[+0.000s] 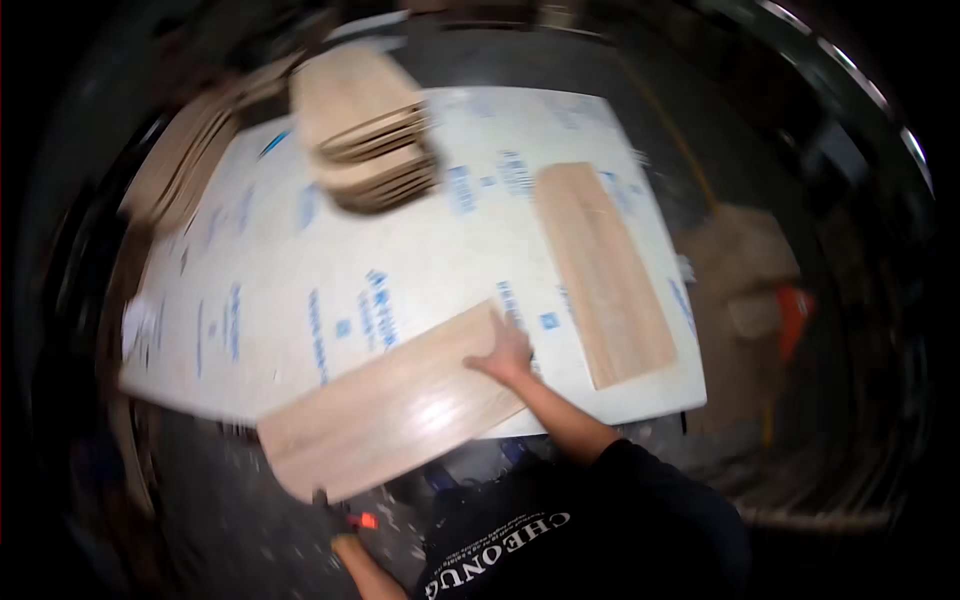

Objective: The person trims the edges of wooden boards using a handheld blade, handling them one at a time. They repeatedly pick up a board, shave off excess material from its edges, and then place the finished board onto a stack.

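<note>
A pale wood-grain board (395, 400) lies slantwise across the near edge of the white table, its rounded left end sticking out past the edge. My right hand (505, 355) rests on the board's right end, fingers spread and thumb lying on its face. At the rounded left end, my left hand (335, 520), which looks dark-gloved, is closed round a small tool with an orange-red end (368, 521). Blur hides the tool's exact kind. That hand is at the board's lower corner; whether it touches cannot be made out. Another similar board (605, 275) lies flat farther right.
The table (225, 340) is covered in white sheeting with blue print. A stack of wooden boards (360, 100) stands at its far side. More boards (180, 160) are stacked beyond the left edge. Brown sheets (740, 260) and an orange object (795, 318) lie to the right.
</note>
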`<state>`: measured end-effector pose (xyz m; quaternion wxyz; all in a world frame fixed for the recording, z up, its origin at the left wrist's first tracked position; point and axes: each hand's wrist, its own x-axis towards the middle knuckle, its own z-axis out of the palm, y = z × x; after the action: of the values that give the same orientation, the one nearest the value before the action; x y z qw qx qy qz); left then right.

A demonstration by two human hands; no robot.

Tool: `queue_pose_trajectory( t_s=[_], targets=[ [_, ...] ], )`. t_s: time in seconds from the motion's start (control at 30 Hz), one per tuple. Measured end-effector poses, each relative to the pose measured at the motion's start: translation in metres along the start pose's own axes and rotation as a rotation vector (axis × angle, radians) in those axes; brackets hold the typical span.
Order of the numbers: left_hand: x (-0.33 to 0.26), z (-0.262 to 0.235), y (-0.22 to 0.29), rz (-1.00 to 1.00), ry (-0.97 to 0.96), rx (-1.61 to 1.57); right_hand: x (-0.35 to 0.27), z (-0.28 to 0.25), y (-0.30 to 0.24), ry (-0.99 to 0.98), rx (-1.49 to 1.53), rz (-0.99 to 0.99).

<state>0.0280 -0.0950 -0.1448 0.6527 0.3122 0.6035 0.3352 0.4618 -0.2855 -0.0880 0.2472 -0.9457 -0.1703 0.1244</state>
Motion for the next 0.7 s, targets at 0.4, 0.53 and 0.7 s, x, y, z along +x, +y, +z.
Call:
queue_pose_trajectory(
  t_s=[0.4,0.53,0.7],
  targets=[
    [0.003,0.225,0.059,-0.114,-0.937,0.076,-0.202,-0.089,0.205,0.469,1.166,0.506],
    [-0.117,0.369,-0.010,-0.336,-0.859,0.274,-0.272,-0.086,0.230,0.783,1.171,0.610],
    [-0.197,0.460,-0.074,0.237,-1.194,1.039,-0.246,-0.048,0.253,0.960,1.142,0.562]
  ],
)
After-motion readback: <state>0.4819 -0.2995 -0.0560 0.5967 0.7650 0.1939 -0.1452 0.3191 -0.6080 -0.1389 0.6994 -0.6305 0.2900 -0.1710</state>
